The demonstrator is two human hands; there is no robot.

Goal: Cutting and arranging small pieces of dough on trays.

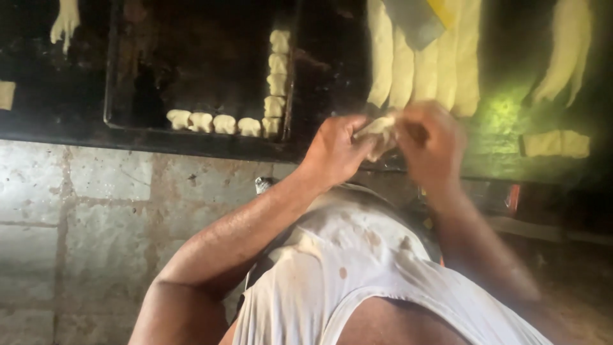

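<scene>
My left hand (pixel 335 150) and my right hand (pixel 431 144) meet over the edge of a dark worktop (pixel 319 70). Together they pinch a small pale piece of dough (pixel 381 131). The right hand is blurred with motion. Just beyond the hands lie several long strips of dough (pixel 415 70), side by side. To the left sits a dark baking tray (pixel 115 76), with small shaped dough pieces (pixel 223 122) lined along its near edge and up its right side (pixel 277 70). My white vest (pixel 357 268) fills the bottom of the view.
A scraper with a grey blade and yellow handle (pixel 418 19) rests on the dough strips. More dough lies at the far right (pixel 565 54) and as a flat block (pixel 554 144). A pale hand-shaped form (pixel 64 22) shows at top left. Stone floor tiles (pixel 76 223) lie below the worktop.
</scene>
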